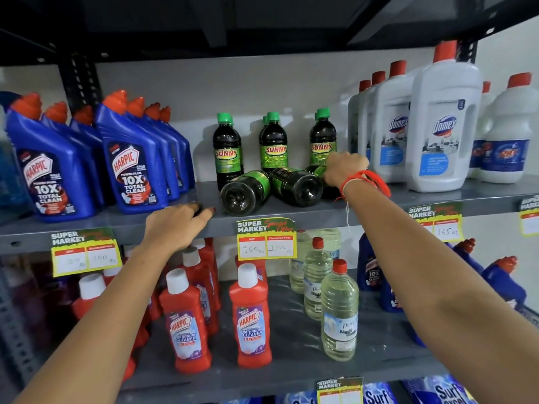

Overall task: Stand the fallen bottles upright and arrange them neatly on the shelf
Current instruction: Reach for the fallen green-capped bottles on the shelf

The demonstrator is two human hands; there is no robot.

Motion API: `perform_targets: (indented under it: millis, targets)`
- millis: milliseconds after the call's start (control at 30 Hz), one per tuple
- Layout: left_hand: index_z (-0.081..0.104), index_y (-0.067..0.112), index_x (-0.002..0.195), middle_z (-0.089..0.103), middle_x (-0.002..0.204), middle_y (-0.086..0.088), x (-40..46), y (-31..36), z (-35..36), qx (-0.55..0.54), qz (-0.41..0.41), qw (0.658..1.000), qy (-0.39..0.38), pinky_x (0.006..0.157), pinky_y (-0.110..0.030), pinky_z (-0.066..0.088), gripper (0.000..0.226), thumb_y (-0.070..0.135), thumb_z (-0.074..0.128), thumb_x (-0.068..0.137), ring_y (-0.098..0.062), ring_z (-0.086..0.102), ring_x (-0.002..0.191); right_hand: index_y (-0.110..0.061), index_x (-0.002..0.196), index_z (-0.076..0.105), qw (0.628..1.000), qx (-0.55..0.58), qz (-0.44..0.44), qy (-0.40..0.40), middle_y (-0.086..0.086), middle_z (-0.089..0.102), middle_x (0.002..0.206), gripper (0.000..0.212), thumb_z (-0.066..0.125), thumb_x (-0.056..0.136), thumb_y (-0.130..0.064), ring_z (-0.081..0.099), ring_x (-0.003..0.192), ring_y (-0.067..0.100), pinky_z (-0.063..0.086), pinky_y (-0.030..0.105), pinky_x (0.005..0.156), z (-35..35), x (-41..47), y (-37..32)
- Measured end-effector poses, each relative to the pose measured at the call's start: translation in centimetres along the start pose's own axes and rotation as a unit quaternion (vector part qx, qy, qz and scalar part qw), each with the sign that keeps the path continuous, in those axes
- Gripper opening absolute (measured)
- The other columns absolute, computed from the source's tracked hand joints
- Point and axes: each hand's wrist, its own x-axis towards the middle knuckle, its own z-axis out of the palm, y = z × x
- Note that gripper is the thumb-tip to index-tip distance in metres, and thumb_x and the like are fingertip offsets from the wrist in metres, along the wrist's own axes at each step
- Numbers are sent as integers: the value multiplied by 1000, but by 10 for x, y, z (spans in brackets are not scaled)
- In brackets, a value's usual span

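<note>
Three dark Sunny bottles with green caps stand upright at the back of the grey shelf [379, 204]: one on the left [227, 150], one in the middle [273, 144], one on the right [321, 138]. In front of them lie fallen ones, bases toward me: a left one [245, 192], a middle one [296, 186], and a third [316, 170] mostly hidden under my right hand [345, 167], which is closed over it. My left hand [178, 225] rests palm down on the shelf's front edge, fingers spread, holding nothing.
Blue Harpic bottles [131, 158] stand left of the Sunny group, white Domex bottles [443, 129] right of it. The shelf below carries red Harpic cleaners [250, 319] and clear bottles [339, 313]. Price tags [267, 239] hang on the shelf edge. An upper shelf sits close overhead.
</note>
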Motion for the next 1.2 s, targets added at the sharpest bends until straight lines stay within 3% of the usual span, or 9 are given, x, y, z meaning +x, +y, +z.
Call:
perform_targets:
  millis: [167, 333, 433, 500, 633, 733, 900, 1067, 1200]
  targets:
    - [48, 29, 124, 56, 127, -1, -2, 2, 2, 1, -2, 999, 34, 57, -31, 27, 47, 42, 17, 91, -27, 54, 106, -8, 97, 60, 988, 140, 42, 58, 12, 68, 99, 34, 67, 77, -35, 65, 94, 33, 46, 34, 73, -6, -5, 8]
    - [57, 23, 116, 66, 111, -8, -5, 9, 0, -93, -46, 991, 89, 65, -31, 32, 46, 48, 29, 91, -29, 57, 101, -9, 97, 61, 877, 454, 139, 72, 8, 67, 100, 58, 80, 55, -46, 63, 96, 29, 49, 35, 78, -25, -7, 20]
    - [61, 22, 110, 68, 102, -7, -5, 11, 0, -89, -36, 989, 113, 62, -31, 33, 43, 46, 30, 91, -27, 59, 94, -13, 95, 63, 825, 533, 146, 114, 7, 69, 99, 59, 81, 51, -48, 62, 98, 29, 49, 44, 90, -31, -11, 16]
    - [62, 22, 108, 68, 100, -7, -5, 11, 1, -94, -39, 987, 121, 63, -31, 33, 43, 47, 31, 91, -27, 59, 92, -14, 101, 64, 815, 545, 152, 127, 6, 70, 101, 67, 79, 46, -51, 63, 99, 27, 49, 46, 92, -29, -12, 14]
    - [61, 23, 110, 68, 102, -7, -5, 12, 1, -92, -42, 986, 131, 64, -31, 35, 43, 47, 31, 91, -27, 59, 93, -13, 105, 62, 809, 556, 140, 128, 4, 68, 97, 65, 81, 51, -44, 63, 95, 23, 50, 44, 91, -15, -22, 15]
    - [61, 23, 111, 68, 102, -7, -5, 13, 0, -97, -48, 985, 132, 65, -32, 36, 43, 47, 33, 91, -27, 59, 94, -10, 118, 56, 811, 557, 128, 124, -3, 55, 94, 63, 80, 64, -35, 52, 91, 14, 45, 31, 90, -5, -23, 20]
    - [62, 21, 111, 68, 102, -8, -7, 14, -1, -104, -49, 984, 139, 65, -31, 34, 42, 45, 34, 91, -27, 59, 94, -8, 122, 50, 811, 565, 110, 100, 10, 61, 116, 65, 77, 68, -34, 57, 110, 25, 41, 28, 86, -2, -17, 19]
    - [62, 21, 113, 68, 103, -8, -7, 15, -2, -103, -45, 983, 145, 66, -31, 33, 41, 44, 35, 92, -28, 59, 95, 7, 137, 22, 899, 407, 115, 113, 23, 35, 140, 110, 83, 61, -43, 33, 132, 39, 34, 43, 105, 0, -27, 12]
    - [60, 22, 116, 68, 106, -8, -6, 16, -1, -92, -46, 984, 148, 66, -31, 32, 41, 44, 35, 92, -28, 59, 96, 4, 129, 30, 889, 418, 121, 145, 21, 47, 130, 99, 86, 57, -35, 46, 123, 36, 41, 42, 99, 3, -27, 13]
